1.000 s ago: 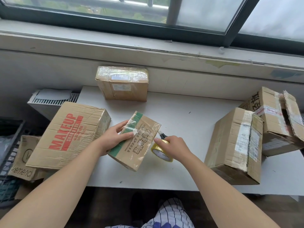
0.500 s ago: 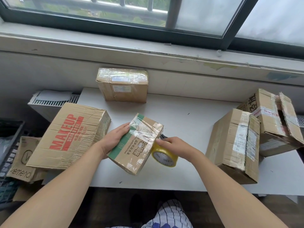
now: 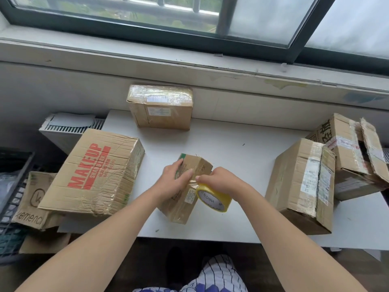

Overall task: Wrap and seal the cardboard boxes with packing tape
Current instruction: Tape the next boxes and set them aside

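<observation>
Small box point(image 3: 181, 207) at centre: matt brown cardboard, clear glossy tape wrinkling across its top. Tape roll point(image 3: 213, 198): slick yellowish plastic film on a white paper core. Table point(image 3: 242, 165): smooth matt white. Makeup box point(image 3: 94, 171), left: creased, rough cardboard. Back box point(image 3: 161, 108): cardboard under shiny film.

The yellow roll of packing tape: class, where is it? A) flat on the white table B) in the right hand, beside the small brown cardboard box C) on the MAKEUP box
B: the right hand grips the yellow roll of packing tape beside the small brown cardboard box.
</observation>
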Action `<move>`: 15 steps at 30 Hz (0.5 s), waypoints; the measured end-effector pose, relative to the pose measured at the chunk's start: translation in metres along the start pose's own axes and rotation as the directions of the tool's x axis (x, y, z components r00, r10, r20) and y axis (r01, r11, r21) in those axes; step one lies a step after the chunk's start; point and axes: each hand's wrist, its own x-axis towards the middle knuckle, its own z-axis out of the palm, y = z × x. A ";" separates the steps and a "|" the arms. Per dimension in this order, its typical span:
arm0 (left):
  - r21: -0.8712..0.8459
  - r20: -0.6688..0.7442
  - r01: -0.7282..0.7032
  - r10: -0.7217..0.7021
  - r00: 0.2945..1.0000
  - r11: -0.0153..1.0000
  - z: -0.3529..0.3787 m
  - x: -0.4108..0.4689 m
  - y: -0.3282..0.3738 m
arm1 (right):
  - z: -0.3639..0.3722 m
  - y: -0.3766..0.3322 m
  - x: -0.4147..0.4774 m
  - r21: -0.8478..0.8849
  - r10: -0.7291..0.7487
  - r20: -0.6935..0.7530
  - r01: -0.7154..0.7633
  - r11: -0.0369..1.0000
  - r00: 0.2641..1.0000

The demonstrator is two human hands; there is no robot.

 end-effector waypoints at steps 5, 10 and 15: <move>-0.044 0.203 0.059 -0.049 0.978 0.997 -0.002 0.001 -0.006 | -0.006 -0.008 -0.001 -0.058 0.027 0.015 -0.026 0.998 1.000; -0.173 0.059 0.095 -0.086 0.995 0.980 0.001 0.005 -0.015 | -0.004 -0.007 -0.002 0.104 0.020 -0.003 -0.019 0.994 1.000; -0.192 0.009 0.122 -0.122 0.992 0.974 -0.003 0.008 -0.021 | 0.003 0.002 -0.007 0.242 -0.070 -0.098 0.092 0.966 0.993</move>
